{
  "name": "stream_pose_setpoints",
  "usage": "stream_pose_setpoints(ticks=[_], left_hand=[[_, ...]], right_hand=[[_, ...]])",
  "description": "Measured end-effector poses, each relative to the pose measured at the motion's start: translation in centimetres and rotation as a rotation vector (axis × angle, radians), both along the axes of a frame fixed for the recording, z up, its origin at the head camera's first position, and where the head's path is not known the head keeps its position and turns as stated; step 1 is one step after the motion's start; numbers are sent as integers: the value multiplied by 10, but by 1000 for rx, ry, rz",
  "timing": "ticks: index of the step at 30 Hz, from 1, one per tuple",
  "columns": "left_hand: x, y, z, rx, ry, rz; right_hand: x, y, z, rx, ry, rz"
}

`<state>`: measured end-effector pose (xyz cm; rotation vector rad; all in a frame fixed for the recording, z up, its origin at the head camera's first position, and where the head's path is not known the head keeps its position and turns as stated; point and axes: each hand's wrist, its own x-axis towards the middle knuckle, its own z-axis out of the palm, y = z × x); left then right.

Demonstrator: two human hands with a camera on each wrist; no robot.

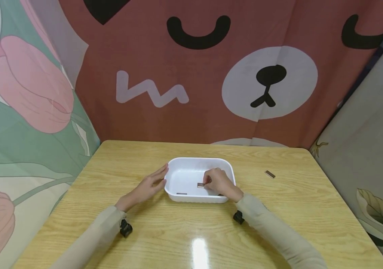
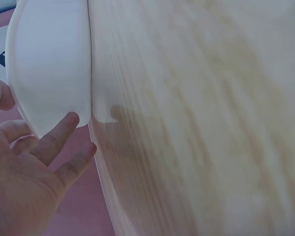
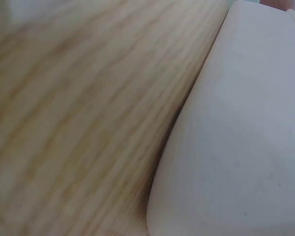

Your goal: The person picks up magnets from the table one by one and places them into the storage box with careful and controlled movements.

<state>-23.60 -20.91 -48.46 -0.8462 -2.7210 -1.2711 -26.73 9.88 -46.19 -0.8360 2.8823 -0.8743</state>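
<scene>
A white plastic basin point(image 1: 181, 172) stands on the wooden table. My right hand point(image 1: 219, 182) reaches over its near right rim and pinches a small flat rectangular piece point(image 1: 200, 185), brown with a silvery edge, above or at the basin floor; the exact height is unclear. A similar thin piece point(image 1: 181, 193) lies inside by the near wall. My left hand point(image 1: 150, 188) rests against the basin's left end, its fingers fairly straight; the left wrist view shows these fingers point(image 2: 59, 137) spread along the white wall. In the right wrist view, the basin's outer wall point(image 3: 240, 128) hides the right hand.
Another small dark rectangular piece point(image 1: 270, 174) lies on the table point(image 1: 279, 209) right of the basin. Printed cloths point(image 1: 211, 127) hang behind the table and at both sides. Black wrist cameras point(image 1: 125, 228) sit under both sleeves.
</scene>
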Motion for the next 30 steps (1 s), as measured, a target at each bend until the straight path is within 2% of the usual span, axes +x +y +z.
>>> stream_pose_setpoints(ticks=[30], left_hand=[[2,2,4,12,-39,-2]], right_hand=[[0,3,1,-48,21,-10]])
